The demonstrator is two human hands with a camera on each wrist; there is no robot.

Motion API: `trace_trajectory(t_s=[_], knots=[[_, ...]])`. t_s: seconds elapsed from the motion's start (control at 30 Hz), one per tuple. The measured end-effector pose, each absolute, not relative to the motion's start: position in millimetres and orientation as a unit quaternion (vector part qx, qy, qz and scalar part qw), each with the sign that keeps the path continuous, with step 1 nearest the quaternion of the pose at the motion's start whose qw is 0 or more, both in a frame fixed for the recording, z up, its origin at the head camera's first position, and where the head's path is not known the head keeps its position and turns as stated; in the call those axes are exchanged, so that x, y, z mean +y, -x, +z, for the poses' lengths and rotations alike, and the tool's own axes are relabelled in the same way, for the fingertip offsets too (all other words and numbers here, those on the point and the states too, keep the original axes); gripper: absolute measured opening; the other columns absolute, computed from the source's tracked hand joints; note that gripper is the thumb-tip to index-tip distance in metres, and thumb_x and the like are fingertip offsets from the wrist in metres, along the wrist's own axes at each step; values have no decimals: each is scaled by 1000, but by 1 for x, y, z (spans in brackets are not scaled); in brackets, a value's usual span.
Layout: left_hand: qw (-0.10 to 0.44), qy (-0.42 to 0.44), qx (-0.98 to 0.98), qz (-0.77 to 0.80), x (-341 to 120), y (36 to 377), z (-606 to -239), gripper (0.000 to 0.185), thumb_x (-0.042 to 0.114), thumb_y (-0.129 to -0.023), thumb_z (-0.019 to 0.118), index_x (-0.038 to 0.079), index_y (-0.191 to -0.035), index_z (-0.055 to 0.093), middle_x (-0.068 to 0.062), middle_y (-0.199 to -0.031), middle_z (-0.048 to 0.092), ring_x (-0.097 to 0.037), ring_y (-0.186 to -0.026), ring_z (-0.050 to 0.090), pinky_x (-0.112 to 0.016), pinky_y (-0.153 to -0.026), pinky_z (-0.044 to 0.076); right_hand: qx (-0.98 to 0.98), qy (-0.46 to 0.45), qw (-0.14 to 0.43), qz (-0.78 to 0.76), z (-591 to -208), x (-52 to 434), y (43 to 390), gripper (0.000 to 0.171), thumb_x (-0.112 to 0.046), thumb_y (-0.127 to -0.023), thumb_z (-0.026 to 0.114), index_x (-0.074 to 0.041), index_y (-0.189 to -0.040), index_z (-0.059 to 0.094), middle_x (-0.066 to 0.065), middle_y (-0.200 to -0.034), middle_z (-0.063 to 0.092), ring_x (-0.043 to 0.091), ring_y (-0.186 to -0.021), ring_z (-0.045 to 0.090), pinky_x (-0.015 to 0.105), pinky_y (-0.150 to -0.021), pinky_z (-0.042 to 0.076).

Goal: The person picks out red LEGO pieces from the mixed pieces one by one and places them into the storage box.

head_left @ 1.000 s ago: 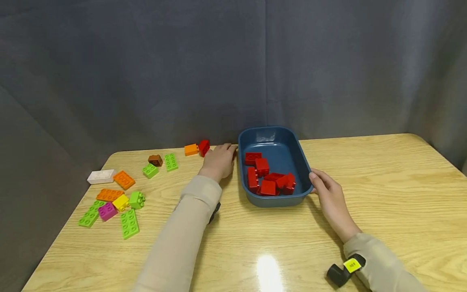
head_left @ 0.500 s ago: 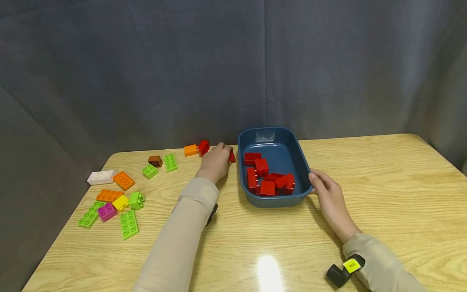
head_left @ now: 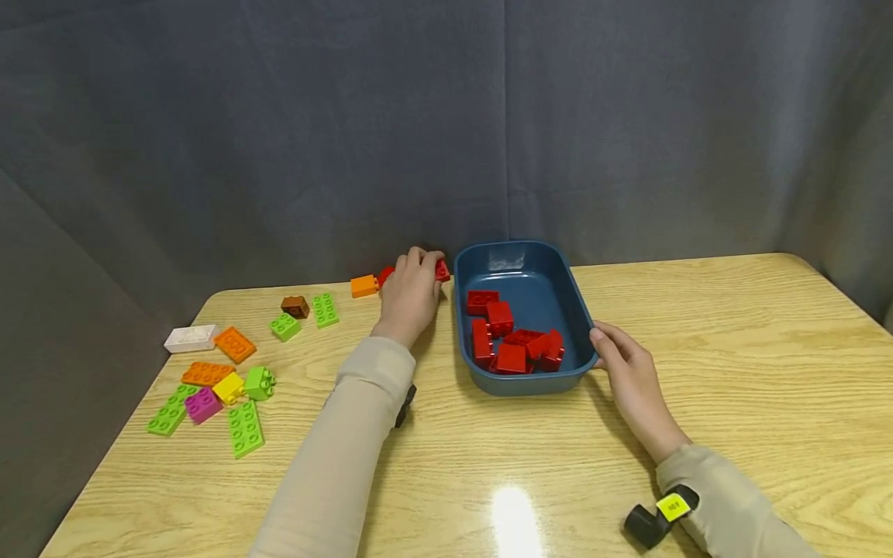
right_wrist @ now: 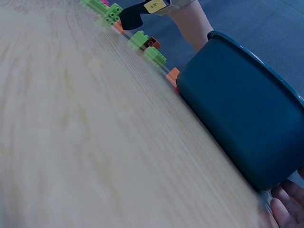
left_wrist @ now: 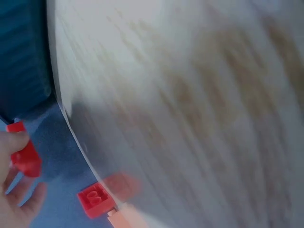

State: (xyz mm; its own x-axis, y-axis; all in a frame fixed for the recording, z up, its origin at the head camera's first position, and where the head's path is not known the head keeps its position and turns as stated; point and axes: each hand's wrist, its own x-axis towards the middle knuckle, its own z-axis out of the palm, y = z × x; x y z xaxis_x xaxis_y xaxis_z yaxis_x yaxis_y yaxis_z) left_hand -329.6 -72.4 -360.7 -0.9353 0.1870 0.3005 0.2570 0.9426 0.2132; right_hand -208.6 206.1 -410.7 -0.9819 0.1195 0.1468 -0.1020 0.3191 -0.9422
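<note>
My left hand reaches to the table's far edge, just left of the blue tray. Its thumb and fingers pinch a red toy brick, which appears clear of the tabletop in the left wrist view, close to the tray's wall. Another red brick lies on the table beside it, mostly covered by the hand in the head view. On the tray's right side, my right hand grips the near corner, thumb at the rim and fingers outside below it. Several red bricks lie loose inside the tray.
At the far edge an orange brick touches the second red one. Farther left lie several bricks: a brown brick, green plates, a white brick, a yellow brick and a purple brick. A dark curtain hangs behind the table.
My left hand has picked up the red brick from beside the tray and raised it toward the curtain. The right hand and the tray have stayed in place.
</note>
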Motion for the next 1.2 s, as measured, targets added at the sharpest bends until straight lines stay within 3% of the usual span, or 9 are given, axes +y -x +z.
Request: trace_trajectory(t_s=[0.37,0.73,1.2], knots=[[207,124,-959,-151,-60,326,-349,47,21,-94,70,18,-139,56,-6,-130,52,-24,-117,48,-36,-96,45,-801,5,98,591,-412,206,209,51,-36,-106,45,1,-141,51,19,-133,58,1,-92,59,14,-82,46],[173,205,-955,-126,-34,312,-332,49,32,-90,74,19,-136,61,-3,-123,60,-21,-109,56,-32,-90,46,-801,4,93,592,-411,206,209,52,-37,-106,44,1,-141,51,19,-133,57,2,-91,59,14,-83,46],[121,271,-950,-96,-6,290,-318,52,41,-91,71,21,-138,60,0,-123,62,-17,-108,59,-32,-91,46,-801,8,92,592,-411,205,209,52,-37,-106,44,0,-142,51,17,-135,56,1,-96,56,13,-83,46]])
